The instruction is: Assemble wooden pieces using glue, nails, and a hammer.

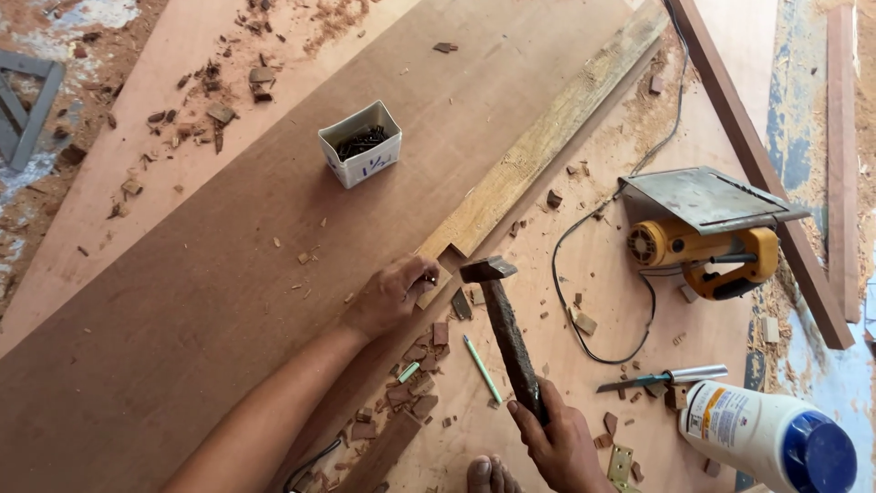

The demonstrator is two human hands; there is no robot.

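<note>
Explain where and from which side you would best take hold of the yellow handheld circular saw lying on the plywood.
Grip the yellow handheld circular saw by its loop handle at the lower right, coming from the right, probably. It lies on its side with the grey metal base plate tilted above and the black power cord trailing left.

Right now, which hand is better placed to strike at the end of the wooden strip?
The right hand: it already grips the hammer, whose head sits beside the wooden strip end. The left hand rests there, apparently steadying something small.
</note>
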